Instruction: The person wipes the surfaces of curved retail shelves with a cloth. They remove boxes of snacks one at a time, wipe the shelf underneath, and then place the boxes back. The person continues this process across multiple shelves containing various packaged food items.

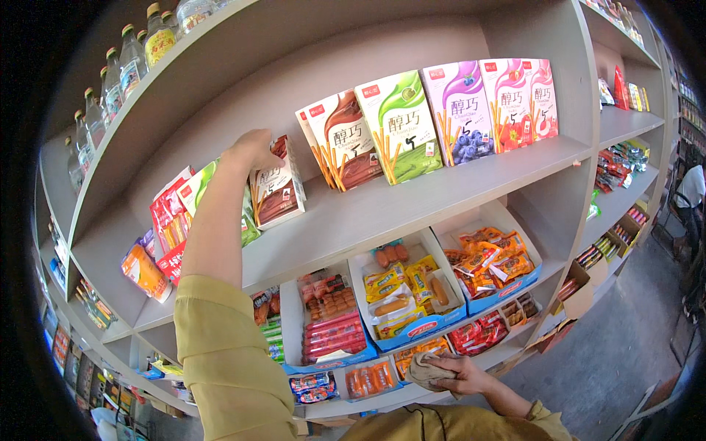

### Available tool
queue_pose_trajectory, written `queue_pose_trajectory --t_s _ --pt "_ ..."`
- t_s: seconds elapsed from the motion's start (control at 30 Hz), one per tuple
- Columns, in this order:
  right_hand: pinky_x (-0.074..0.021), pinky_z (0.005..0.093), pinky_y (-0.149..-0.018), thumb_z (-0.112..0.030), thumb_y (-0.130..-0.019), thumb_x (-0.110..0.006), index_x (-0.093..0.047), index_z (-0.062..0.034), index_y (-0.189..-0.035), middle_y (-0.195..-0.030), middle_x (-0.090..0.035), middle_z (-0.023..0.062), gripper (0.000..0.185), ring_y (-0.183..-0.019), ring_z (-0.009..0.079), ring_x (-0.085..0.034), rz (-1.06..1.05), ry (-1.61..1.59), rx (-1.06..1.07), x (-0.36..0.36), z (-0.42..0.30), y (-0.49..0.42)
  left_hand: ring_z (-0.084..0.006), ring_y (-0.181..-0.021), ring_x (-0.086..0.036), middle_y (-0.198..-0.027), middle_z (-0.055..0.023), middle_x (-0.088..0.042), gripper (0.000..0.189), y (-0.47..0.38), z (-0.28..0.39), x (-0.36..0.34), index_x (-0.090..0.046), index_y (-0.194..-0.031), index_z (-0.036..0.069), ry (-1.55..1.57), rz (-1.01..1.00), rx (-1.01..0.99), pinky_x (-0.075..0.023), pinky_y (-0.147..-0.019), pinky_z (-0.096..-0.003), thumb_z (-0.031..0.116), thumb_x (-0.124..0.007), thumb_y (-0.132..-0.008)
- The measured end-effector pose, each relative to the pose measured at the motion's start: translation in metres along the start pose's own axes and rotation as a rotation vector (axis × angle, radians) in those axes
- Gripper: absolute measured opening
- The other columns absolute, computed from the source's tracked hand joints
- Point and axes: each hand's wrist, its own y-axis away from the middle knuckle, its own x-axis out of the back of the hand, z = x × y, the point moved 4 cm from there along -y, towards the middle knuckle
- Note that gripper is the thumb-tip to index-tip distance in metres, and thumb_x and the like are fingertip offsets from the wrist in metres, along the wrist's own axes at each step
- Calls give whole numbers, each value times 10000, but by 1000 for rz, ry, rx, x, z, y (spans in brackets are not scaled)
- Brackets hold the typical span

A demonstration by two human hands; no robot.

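My left hand (252, 150) reaches up to the upper shelf and grips the top of a brown chocolate biscuit-stick box (276, 193), its thumb on the front face. The far fingers are hidden behind the box. Just left of it stands a green biscuit-stick box (199, 187), partly covered by my forearm. To the right, across a gap of bare shelf, a row of upright boxes begins with another chocolate box (345, 140), then a green box (400, 127). Low in front of my body, my right hand (460, 375) clutches a crumpled grey-beige cloth (430, 372).
A purple blueberry box (459, 113) and a strawberry box (506, 105) continue the row rightward. An orange pouch (146, 272) sits at the left. Glass bottles (132, 60) line the shelf above. Open cartons of packaged sausages (411, 297) fill the shelf below. A person (692, 190) is far right.
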Motion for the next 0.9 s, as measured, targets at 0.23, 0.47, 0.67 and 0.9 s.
queue_pose_trajectory --t_s 0.23,0.47,0.67,0.9 --pt "-456 383 -886 -114 -769 -668 -502 -90 -1299 -1187 -577 184 556 -1035 340 -566 -30 10 -32 7 3 -3 -330 -923 -640 -992 -248 -641 620 -9 7 -13 -633 -974 -63 191 -54 109 -481 -828 -386 490 -711 -702" --pt "-460 386 -848 -149 -807 -659 -487 -99 -1314 -1173 -571 193 537 -980 326 -575 -52 2 -23 9 10 1 -325 -930 -645 -999 -240 -648 635 -31 -5 -26 -647 -965 -54 309 95 190 -481 -825 -404 528 -669 -710" --pt "-408 373 -943 -192 -835 -656 -459 -104 -1342 -1257 -534 167 551 -1097 300 -528 -53 -102 -134 15 9 10 -304 -1065 -597 -1134 -195 -618 695 -43 -1 -27 -620 -1109 4 222 72 323 -455 -909 -404 566 -639 -700" --pt "-434 350 -877 -123 -827 -666 -509 -85 -1301 -1134 -576 152 501 -1027 256 -565 16 -135 -90 18 20 17 -286 -1079 -593 -1159 -196 -607 662 -48 -9 -28 -619 -1130 29 250 -33 350 -451 -916 -407 519 -622 -684"
